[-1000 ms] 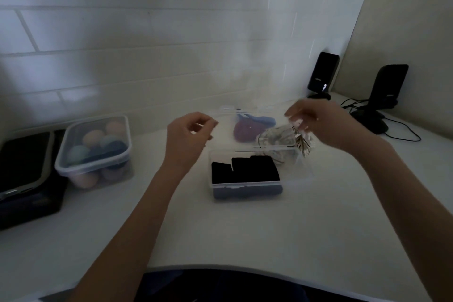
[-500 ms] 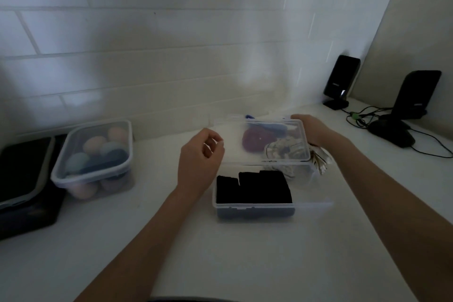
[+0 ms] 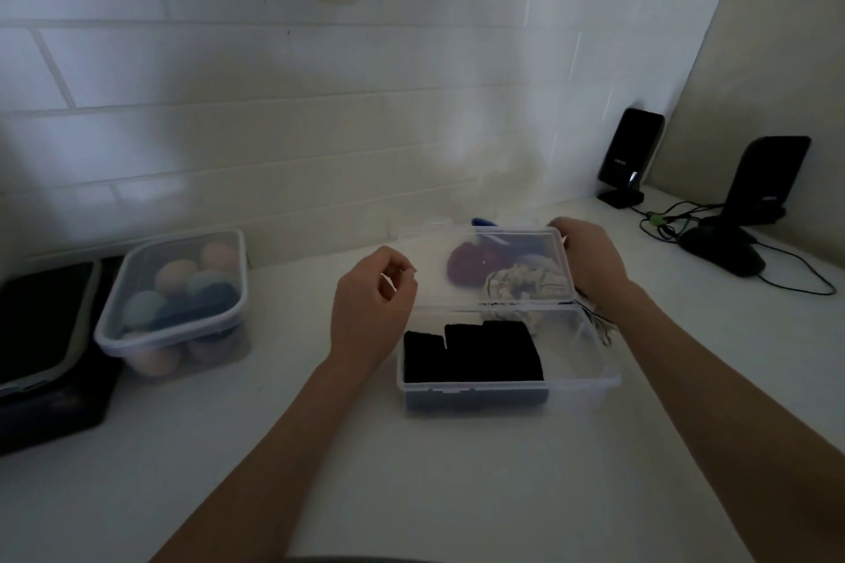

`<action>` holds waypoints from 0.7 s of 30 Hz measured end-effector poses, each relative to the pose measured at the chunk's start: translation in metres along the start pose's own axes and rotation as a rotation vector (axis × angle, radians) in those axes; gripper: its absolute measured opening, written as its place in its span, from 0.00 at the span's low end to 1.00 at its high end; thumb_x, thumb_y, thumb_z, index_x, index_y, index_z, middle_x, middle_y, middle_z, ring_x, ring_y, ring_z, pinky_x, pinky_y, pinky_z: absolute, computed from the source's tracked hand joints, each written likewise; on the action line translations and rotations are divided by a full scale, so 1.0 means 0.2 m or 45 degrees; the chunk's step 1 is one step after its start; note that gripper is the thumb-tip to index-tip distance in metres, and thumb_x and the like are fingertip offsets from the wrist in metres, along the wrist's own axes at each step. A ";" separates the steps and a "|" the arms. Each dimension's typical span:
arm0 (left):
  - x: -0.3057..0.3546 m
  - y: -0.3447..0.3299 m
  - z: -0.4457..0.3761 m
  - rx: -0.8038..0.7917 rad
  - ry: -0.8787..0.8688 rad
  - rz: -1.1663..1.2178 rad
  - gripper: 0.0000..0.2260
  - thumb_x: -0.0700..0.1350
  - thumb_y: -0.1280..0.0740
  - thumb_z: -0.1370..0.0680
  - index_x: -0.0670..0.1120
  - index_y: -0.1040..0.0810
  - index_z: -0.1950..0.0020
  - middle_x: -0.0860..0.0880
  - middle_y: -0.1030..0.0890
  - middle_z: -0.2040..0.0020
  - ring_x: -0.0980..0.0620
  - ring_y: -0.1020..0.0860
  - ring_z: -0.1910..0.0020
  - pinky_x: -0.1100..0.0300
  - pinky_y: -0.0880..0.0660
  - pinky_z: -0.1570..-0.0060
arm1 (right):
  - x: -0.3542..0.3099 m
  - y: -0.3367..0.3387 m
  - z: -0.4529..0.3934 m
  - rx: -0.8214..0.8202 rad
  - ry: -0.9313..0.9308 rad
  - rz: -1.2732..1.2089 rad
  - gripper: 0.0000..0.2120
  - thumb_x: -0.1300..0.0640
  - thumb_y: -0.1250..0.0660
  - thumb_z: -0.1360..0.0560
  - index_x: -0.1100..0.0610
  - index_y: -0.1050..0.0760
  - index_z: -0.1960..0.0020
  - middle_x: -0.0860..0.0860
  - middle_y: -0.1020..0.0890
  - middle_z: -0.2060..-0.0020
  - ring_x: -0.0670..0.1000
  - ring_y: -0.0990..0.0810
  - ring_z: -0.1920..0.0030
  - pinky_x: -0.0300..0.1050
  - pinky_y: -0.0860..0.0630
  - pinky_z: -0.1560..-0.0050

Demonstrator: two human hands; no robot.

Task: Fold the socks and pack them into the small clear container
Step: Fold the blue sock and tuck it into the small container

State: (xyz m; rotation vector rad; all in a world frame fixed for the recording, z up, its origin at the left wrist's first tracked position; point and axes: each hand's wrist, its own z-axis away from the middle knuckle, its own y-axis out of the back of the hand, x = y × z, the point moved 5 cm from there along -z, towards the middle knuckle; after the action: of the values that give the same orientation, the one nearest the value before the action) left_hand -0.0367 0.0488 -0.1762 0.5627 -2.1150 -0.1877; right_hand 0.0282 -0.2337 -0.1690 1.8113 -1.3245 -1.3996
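A small clear container [image 3: 507, 384] sits on the white counter [image 3: 411, 471], roughly in the middle of the view. Its hinged clear lid [image 3: 484, 270] is raised and tilted over the far half of the box. Folded black socks [image 3: 471, 354] fill the left part of the container; its right part shows bare plastic.

The right hand [image 3: 590, 261] reaches in from the right and holds the lid at its far right corner, fingers curled over the edge. The left hand [image 3: 370, 302] hovers just left of the container, apart from it, fingers curled loosely toward the thumb; it holds nothing that can be seen.

Behind the container, seen partly through the lid, lie more socks: a purple one [image 3: 466, 267], a pale patterned one [image 3: 516, 288] just right of it, and a bit of blue fabric [image 3: 487, 222] at the far edge. Whether these touch the container cannot be told.

On the left of the counter stands a larger lidded clear tub [image 3: 178, 302] holding rolled bundles in peach, blue and purple tones. Left of it is a dark boxy object [image 3: 41, 352] with a pale-rimmed lid. At the far right, 2 black stands [image 3: 628, 160] rise near the tiled wall [image 3: 320, 105], with dark cables [image 3: 713, 233] trailing across the counter around them.
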 end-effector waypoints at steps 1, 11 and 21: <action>0.00 0.00 0.00 -0.001 0.000 -0.002 0.02 0.43 0.36 0.30 0.48 0.25 0.63 0.50 0.22 0.67 0.54 0.30 0.72 0.62 0.33 0.68 | 0.01 0.03 -0.01 0.111 -0.008 -0.081 0.07 0.60 0.38 0.24 0.60 0.22 0.50 0.59 0.18 0.54 0.55 0.23 0.57 0.45 0.29 0.58; 0.12 0.09 -0.02 -0.018 -0.054 0.054 0.05 0.41 0.35 0.27 0.47 0.23 0.64 0.50 0.20 0.68 0.47 0.21 0.67 0.55 0.26 0.66 | -0.22 0.46 0.14 0.411 0.197 -0.154 0.11 0.58 0.46 0.19 0.63 0.28 0.44 0.61 0.20 0.51 0.52 0.27 0.58 0.42 0.34 0.60; 0.41 -0.23 0.02 -0.808 0.711 0.741 0.24 0.61 0.44 0.23 0.44 0.20 0.57 0.49 0.16 0.68 0.52 0.17 0.65 0.61 0.20 0.63 | -0.55 0.42 0.63 0.569 0.802 -0.118 0.10 0.59 0.39 0.22 0.59 0.24 0.45 0.56 0.18 0.54 0.53 0.24 0.50 0.38 0.31 0.49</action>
State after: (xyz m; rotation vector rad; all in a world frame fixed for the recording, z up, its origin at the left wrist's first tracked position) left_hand -0.0652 -0.0304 -0.1329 -0.3493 -1.4741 -0.3072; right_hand -0.1215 -0.1478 -0.0966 2.3579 -1.2672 -0.4901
